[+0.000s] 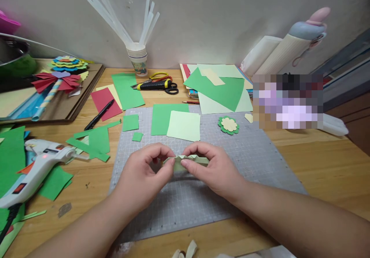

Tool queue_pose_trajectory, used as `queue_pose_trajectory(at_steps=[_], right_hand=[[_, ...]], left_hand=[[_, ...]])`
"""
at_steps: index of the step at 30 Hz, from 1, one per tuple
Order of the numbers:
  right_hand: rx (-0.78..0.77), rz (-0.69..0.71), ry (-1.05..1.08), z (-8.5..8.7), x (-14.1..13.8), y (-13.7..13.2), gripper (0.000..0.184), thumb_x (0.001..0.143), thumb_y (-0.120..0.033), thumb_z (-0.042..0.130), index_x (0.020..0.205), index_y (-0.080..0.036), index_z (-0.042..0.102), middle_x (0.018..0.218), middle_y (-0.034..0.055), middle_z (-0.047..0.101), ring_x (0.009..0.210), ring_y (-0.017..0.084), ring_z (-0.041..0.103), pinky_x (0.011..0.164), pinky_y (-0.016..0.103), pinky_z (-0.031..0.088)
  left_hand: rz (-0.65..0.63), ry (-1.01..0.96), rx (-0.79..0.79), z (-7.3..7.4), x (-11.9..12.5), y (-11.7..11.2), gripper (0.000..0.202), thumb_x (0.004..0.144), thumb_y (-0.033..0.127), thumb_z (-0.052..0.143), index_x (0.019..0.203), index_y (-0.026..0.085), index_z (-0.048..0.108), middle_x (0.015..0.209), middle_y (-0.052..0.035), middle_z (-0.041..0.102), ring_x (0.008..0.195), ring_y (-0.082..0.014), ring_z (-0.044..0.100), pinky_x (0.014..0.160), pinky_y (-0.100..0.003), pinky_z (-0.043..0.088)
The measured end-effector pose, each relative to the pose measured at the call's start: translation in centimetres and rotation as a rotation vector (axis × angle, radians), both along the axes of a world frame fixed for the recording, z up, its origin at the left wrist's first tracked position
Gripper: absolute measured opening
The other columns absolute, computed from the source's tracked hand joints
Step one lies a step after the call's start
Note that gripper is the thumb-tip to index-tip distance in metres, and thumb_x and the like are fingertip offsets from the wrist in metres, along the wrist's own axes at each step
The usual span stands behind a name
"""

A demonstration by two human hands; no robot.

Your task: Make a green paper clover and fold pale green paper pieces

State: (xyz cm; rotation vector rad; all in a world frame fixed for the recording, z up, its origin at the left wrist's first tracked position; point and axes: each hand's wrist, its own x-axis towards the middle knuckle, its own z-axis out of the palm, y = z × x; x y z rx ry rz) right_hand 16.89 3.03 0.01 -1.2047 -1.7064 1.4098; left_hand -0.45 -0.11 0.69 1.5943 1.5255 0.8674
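Between my two hands is a pale green pleated paper strip, raised a little over the grey cutting mat. My left hand pinches its left end with thumb and fingers. On the other side, my right hand grips it, the thumb pressed on the near face. Small zigzag folds show along the top edge between the thumbs. Just beyond the hands lie a light green paper sheet and a green sheet, partly overlapping. A layered paper flower, cream on green, rests to the right.
A white glue gun lies at the left on green scraps. Behind the mat are scissors, a black pen, and a paper cup with glue sticks. Stacked papers sit at the back right, near a tall bottle.
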Motion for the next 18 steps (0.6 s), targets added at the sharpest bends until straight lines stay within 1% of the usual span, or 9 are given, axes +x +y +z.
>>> queue_pose_trajectory(at_steps=[8,10,15,18], right_hand=[[0.016,-0.015,-0.040,0.1,-0.1,0.1,0.009,0.076,-0.027,0.061,0.072,-0.019,0.061,0.072,0.0002,0.064,0.070,0.015,0.058,0.065,0.025,0.045],[0.029,-0.009,-0.036,0.1,-0.1,-0.1,0.009,0.076,-0.027,0.061,0.072,-0.019,0.061,0.072,0.0006,0.064,0.071,0.016,0.059,0.065,0.025,0.046],[0.072,0.024,0.019,-0.3,-0.3,-0.9,0.008,0.077,-0.025,0.061,0.071,-0.020,0.060,0.071,0.0000,0.064,0.069,0.015,0.059,0.065,0.025,0.046],[0.081,0.035,0.045,-0.4,-0.4,-1.0,0.008,0.077,-0.022,0.060,0.070,-0.020,0.060,0.071,-0.0005,0.063,0.069,0.014,0.058,0.066,0.025,0.044]], left_hand=[[-0.006,-0.003,-0.017,0.0,0.0,0.1,0.010,0.080,0.023,0.054,0.072,0.020,0.060,0.065,0.0033,0.056,0.062,-0.0126,0.048,0.059,-0.024,0.037],[0.002,0.032,0.001,-0.1,0.2,0.0,0.009,0.078,0.022,0.054,0.071,0.020,0.059,0.064,0.0031,0.055,0.061,-0.0129,0.048,0.058,-0.024,0.037],[0.078,0.132,0.081,-0.4,0.8,-0.7,0.009,0.075,0.021,0.054,0.066,0.021,0.052,0.059,0.0043,0.051,0.057,-0.0127,0.046,0.053,-0.024,0.035],[0.061,0.117,0.130,-0.5,0.9,-0.8,0.011,0.076,0.019,0.054,0.066,0.021,0.052,0.061,0.0038,0.054,0.059,-0.0129,0.047,0.055,-0.024,0.035]])
